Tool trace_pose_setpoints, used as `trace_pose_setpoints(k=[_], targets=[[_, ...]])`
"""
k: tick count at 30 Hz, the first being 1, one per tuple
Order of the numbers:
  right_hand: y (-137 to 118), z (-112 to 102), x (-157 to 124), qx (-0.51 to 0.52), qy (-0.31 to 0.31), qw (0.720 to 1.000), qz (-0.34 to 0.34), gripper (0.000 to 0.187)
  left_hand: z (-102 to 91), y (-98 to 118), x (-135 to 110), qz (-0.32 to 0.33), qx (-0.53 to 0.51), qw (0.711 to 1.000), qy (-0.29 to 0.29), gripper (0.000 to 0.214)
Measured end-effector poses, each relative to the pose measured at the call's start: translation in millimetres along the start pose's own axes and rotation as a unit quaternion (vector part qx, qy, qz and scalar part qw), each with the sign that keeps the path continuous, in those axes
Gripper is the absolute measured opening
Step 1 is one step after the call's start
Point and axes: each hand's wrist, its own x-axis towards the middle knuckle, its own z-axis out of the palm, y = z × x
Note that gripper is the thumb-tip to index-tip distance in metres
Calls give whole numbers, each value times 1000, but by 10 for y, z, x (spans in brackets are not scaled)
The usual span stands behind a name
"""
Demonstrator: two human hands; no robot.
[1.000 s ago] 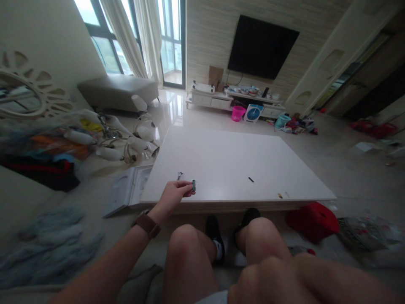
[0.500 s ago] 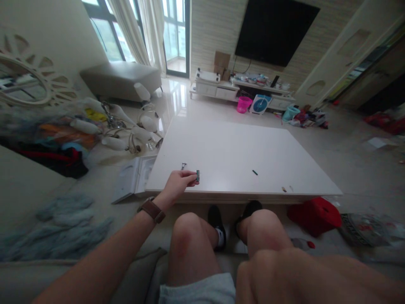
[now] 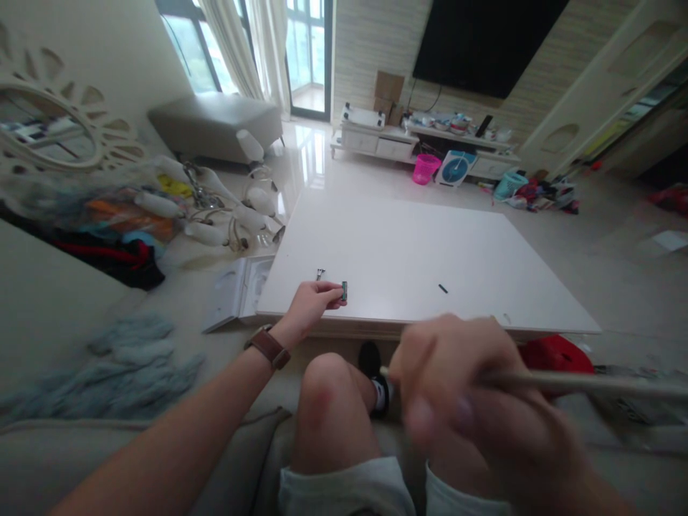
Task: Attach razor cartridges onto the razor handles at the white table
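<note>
Left hand point(image 3: 314, 301): over the front of the white counter point(image 3: 387, 240), thumb and fingertips pinched together on one small green-and-dark piece point(image 3: 345, 290), grip narrowed to the thickness of that piece.
Small piece, place: at the tips of the left fingers, roughly upright, above the front left part of the counter; cannot tell whether touching the surface.
Small piece, handling: probably light and stiff, perhaps smooth enough to slip; best taken by the ends or narrow edges, with a light pinch, in case of a sharp or delicate face.
Right hand point(image 3: 456, 376): raised close to the camera, blurred, fingers curled around a thin pale rod point(image 3: 602, 384).
Rod, handling: apparently straight and stiff, likely light; easy to hold along the shaft.
Beyond the left hand: on the counter, a slim metallic item point(image 3: 320, 274), partly hidden.
Right of the left hand: a flat dark strip point(image 3: 443, 288), lying well apart on the counter; likely light, best lifted by its long edges.
Left wrist: a brown-strapped band point(image 3: 269, 347).
</note>
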Motion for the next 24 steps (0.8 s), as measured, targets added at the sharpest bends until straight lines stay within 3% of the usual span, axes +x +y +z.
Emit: trace_pose_setpoints(k=[3,6,10,13,21,24], targets=[[547,-274,457,-37,19,999,13,12,5,14,-3,-6,-23,1000,1,19],[1141,-625,806,-147,42,985,81,25,13,21,-5,-16,-46,999,18,20],[1676,-869,884,-271,61,954,108,37,30,22,-7,-19,-66,996,49,20],[1798,-876,807,-331,33,937,104,42,41,19,-6,-10,-70,996,51,18],[1715,-758,808,-360,-69,928,59,39,39,14,-28,-4,-44,998,42,17],[1702,-758,794,-400,-51,914,50,39,38,11,-32,-1,-31,999,44,17]])
